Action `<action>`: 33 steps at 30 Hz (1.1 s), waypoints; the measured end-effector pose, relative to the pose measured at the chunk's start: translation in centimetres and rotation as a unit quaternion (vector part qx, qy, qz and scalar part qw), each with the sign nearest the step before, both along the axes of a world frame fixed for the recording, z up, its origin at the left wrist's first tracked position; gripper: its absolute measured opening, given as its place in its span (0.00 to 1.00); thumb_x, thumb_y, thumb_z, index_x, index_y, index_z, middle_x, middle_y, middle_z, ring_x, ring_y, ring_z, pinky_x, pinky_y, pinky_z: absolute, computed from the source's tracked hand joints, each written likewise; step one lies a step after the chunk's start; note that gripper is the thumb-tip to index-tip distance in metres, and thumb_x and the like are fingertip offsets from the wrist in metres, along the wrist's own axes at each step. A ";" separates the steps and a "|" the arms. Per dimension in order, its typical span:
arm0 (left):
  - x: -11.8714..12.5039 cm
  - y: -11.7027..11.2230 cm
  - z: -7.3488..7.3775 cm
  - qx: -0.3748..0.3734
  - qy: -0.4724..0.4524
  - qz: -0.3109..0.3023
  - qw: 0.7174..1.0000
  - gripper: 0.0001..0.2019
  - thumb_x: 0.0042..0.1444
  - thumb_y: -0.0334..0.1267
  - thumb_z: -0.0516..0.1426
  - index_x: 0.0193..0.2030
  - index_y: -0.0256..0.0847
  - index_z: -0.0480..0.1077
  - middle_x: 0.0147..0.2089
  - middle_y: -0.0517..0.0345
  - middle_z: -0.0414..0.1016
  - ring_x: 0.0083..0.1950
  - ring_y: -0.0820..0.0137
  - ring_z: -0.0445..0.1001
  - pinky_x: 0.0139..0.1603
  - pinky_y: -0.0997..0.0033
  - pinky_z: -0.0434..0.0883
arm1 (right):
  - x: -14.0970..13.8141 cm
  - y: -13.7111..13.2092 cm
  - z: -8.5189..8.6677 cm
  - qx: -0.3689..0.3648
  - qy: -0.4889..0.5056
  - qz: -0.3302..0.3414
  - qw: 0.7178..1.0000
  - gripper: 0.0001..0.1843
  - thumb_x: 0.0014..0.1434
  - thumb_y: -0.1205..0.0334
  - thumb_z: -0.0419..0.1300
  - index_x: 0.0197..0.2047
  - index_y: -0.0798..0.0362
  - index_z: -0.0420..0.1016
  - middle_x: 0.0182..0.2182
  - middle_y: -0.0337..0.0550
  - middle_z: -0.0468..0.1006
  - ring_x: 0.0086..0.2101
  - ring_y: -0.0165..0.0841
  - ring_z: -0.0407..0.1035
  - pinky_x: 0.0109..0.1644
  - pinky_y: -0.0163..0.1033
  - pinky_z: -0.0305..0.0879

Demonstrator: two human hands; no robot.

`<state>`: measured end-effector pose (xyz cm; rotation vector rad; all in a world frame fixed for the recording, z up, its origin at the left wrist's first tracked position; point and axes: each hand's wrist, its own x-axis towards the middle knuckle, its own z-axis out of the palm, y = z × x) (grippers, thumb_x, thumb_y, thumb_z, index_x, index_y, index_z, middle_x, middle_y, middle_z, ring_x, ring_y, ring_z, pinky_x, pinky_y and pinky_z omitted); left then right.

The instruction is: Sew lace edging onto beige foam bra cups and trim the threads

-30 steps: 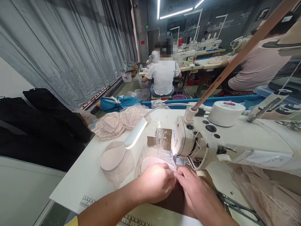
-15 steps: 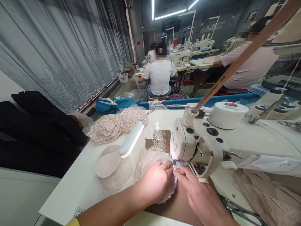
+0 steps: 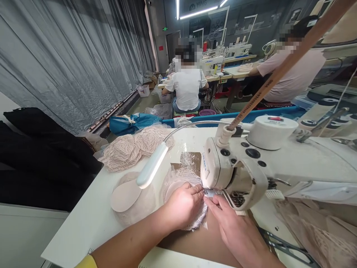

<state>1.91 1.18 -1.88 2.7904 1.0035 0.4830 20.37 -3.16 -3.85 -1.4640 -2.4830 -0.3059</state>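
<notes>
A pale lace bra cup (image 3: pixel 173 186) with a smooth inner pad lies beneath the needle area of a white sewing machine (image 3: pixel 216 160). My left hand (image 3: pixel 185 206) is closed on the cup from the left, its fingertips pressed down close to the presser foot. From the right, my right hand (image 3: pixel 227 217) pinches the cup's edge between thumb and fingers, just in front of the foot. The needle and the stitched edge are hidden by fingers and the machine head. Below my left hand, the frayed lace rim shows over a brown work surface (image 3: pixel 189 242).
To the left lies another pale cup piece (image 3: pixel 126 197), under a lit gooseneck lamp (image 3: pixel 152 165). Lace cups (image 3: pixel 136 147) are heaped at the back. Black scissors (image 3: pixel 287 245) and beige lace fabric (image 3: pixel 312 227) lie right. Two people (image 3: pixel 186 89) sit at machines beyond.
The lace cup's lower rim has shifted up a little toward the machine, baring more brown surface. Both hands keep nearly the same grip, and the whole view has drifted slightly.
</notes>
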 end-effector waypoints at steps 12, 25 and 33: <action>-0.3 -0.6 -0.1 -0.028 -0.045 0.134 0.990 0.13 0.62 0.33 0.51 0.50 0.42 0.73 0.56 0.51 0.72 0.62 0.51 0.61 0.60 0.44 0.61 | 0.6 -0.1 -0.2 0.000 0.061 0.032 0.998 0.30 0.54 0.81 0.45 0.50 0.51 0.79 0.41 0.50 0.82 0.33 0.35 0.78 0.30 0.35 0.73; -4.1 -2.0 1.2 -0.274 -0.090 -0.003 0.957 0.18 0.44 0.27 0.55 0.40 0.44 0.79 0.58 0.60 0.73 0.69 0.55 0.57 0.70 0.44 0.46 | 1.6 -0.6 -0.4 -0.058 0.198 0.126 0.970 0.21 0.64 0.72 0.44 0.52 0.51 0.73 0.42 0.47 0.79 0.33 0.32 0.75 0.37 0.37 0.72; -4.3 -2.6 3.9 -0.209 -0.236 0.077 0.946 0.16 0.50 0.26 0.51 0.43 0.37 0.76 0.51 0.49 0.76 0.53 0.65 0.73 0.56 0.65 0.69 | 0.5 -1.0 1.4 -0.056 0.189 0.185 0.963 0.19 0.60 0.73 0.46 0.43 0.52 0.77 0.31 0.45 0.77 0.30 0.34 0.72 0.32 0.38 0.69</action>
